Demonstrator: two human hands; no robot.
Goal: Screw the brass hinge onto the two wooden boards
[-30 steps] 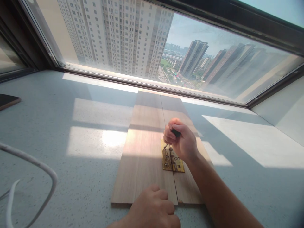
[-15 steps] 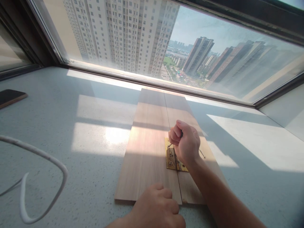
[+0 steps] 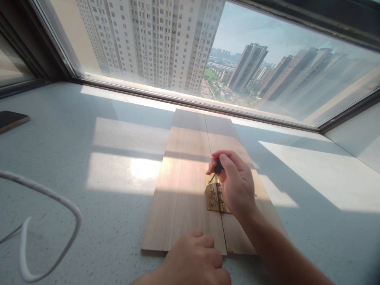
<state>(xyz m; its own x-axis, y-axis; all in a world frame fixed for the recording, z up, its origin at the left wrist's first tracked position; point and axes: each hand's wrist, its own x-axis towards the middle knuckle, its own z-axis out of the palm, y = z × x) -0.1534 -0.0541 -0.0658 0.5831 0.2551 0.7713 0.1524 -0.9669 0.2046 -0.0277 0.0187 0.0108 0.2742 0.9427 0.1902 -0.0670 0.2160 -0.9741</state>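
Two pale wooden boards [image 3: 178, 174] lie side by side with a narrow seam between them. Across the seam sits a brass hinge [image 3: 213, 200], its right part covered by my hand. My right hand [image 3: 239, 184] is closed round the black handle of a screwdriver [image 3: 219, 165]. The screwdriver's shaft slants down to a screw near the upper end of the hinge's left leaf. At the near edge of the left board rests my left hand [image 3: 197, 257], fingers curled and closed; the palm side is hidden, so I cannot tell whether it grips anything.
The boards lie on a pale speckled sill [image 3: 113, 221] below a large window [image 3: 196, 47]. A white cable [image 3: 69, 206] loops at the left, with a dark flat object [image 3: 12, 120] behind it. A small screw [image 3: 255, 194] is beside my right wrist on the right board.
My right hand has turned on the screwdriver and its grip has shifted, so more of the black handle and shaft shows. My left hand has stayed in place.
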